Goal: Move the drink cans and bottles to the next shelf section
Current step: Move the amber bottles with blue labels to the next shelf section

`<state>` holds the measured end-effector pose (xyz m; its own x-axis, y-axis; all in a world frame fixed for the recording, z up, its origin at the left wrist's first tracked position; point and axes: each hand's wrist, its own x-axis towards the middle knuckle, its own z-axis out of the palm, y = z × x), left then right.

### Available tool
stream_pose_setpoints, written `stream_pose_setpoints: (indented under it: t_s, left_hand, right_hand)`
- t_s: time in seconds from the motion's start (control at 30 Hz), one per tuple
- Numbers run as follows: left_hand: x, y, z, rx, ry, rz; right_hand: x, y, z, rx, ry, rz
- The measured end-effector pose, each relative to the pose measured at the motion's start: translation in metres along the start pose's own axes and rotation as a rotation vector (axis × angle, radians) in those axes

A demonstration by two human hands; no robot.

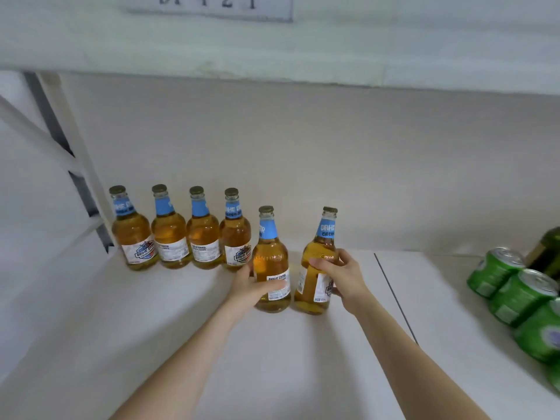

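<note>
- Left hand (254, 287) grips a bottle (270, 256) at its label; right hand (345, 277) grips a second bottle (319, 247) just beside it.
- Both stand upright in the left section of the shelf (181, 313).
- Behind left: four bottles (169, 234) in a row.
- Right of the seam (394, 295): green cans (522, 297), well apart.

Only the person's arms and hands show. The left forearm (200, 356) comes into view from about 7 o'clock and the right forearm (406, 362) from about 5 o'clock. Both are bare and smooth along all their visible length, slim, narrowing toward the wrist. The left hand (247, 287) and right hand (344, 278) are bare too, with slender fingers. The nails are too blurred to judge.
</note>
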<state>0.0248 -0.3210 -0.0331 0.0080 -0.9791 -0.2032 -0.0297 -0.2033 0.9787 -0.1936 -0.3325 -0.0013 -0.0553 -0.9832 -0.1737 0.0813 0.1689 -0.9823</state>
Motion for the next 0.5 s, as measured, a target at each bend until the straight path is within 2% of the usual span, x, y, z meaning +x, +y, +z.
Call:
stream_pose_setpoints:
  t_s: [0.27,0.5]
  left_hand:
    - [-0.051,-0.004,-0.017,-0.034,-0.013,-0.078]
    - [-0.081,0.000,-0.015,-0.014,-0.068,-0.099]
  right_hand:
    - [-0.050,0.001,0.007,0.105,0.080,0.108]
    - [-0.087,-0.002,-0.006,0.141,0.154,0.118]
